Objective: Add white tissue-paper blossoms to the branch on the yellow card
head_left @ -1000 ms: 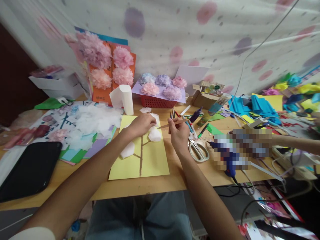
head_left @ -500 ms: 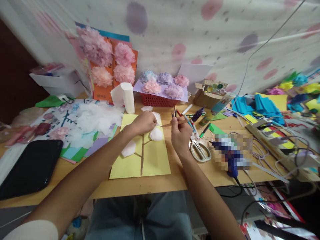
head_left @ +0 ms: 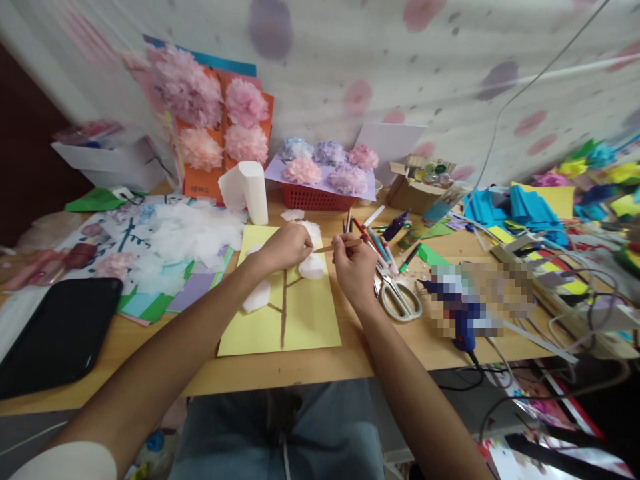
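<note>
A yellow sheet of paper [head_left: 310, 320] lies before me, with a brown branching stem [head_left: 283, 313] on it and several white paper pieces, among them one at right [head_left: 312, 267] and one at left [head_left: 257, 297]. My left hand [head_left: 286, 248] is over the sheet's upper part, fingers pinched beside a white piece [head_left: 311, 229]; what they grip is hidden. My right hand [head_left: 356, 270] is closed around a slim brown pointed stick [head_left: 325, 249]. Its tip points left, close to my left fingertips.
Right of the sheet lie scissors [head_left: 400, 300], several markers [head_left: 387, 243] and a blue glue gun [head_left: 465, 327], partly blurred, with cables. A white paper roll [head_left: 256, 193] stands behind. At left are white tissue [head_left: 195, 230] and a black tablet-like slab [head_left: 63, 333]. A red basket [head_left: 317, 199] carries paper flowers.
My right hand has moved left with the stick, so the tip is now nearer my left fingertips. My left hand has barely moved.
</note>
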### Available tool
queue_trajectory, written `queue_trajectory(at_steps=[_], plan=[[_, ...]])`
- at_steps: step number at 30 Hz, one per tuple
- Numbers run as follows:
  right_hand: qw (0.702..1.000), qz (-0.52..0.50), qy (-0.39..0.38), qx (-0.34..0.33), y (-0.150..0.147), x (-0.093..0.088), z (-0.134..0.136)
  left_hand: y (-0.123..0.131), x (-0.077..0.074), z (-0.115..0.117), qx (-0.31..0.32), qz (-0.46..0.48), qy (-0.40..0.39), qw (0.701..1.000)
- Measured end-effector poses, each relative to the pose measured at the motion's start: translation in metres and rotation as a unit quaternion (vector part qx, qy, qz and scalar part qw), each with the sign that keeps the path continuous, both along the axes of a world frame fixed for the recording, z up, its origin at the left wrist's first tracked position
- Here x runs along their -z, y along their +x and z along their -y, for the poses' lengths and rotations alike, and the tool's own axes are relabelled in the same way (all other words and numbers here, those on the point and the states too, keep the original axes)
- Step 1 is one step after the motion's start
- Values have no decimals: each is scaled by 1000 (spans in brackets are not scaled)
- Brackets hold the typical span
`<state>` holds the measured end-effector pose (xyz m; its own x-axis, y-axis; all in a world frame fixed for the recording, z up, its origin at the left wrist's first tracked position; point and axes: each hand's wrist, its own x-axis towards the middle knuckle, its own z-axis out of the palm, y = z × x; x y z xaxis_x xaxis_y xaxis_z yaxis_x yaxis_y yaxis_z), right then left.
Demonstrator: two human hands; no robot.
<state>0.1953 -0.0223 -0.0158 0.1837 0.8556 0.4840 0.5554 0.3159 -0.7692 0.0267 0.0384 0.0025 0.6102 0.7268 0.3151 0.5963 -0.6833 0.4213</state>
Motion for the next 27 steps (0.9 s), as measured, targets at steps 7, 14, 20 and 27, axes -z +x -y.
queue_trajectory(at_steps=[7,14,20,27], plan=[[1000,1,1,3,-1,-1,1,-3,2,1,11,-21,9,1000],[1000,7,2,0,-1,0,1,-3,6,0,8,-14,25,1000],[1000,22,9,1,-1,2,-1,-2,6,1,-7,-28,2,1000],[1000,20,11,-2,-1,3,-1,-2,4,4,-25,-8,-33,999]])
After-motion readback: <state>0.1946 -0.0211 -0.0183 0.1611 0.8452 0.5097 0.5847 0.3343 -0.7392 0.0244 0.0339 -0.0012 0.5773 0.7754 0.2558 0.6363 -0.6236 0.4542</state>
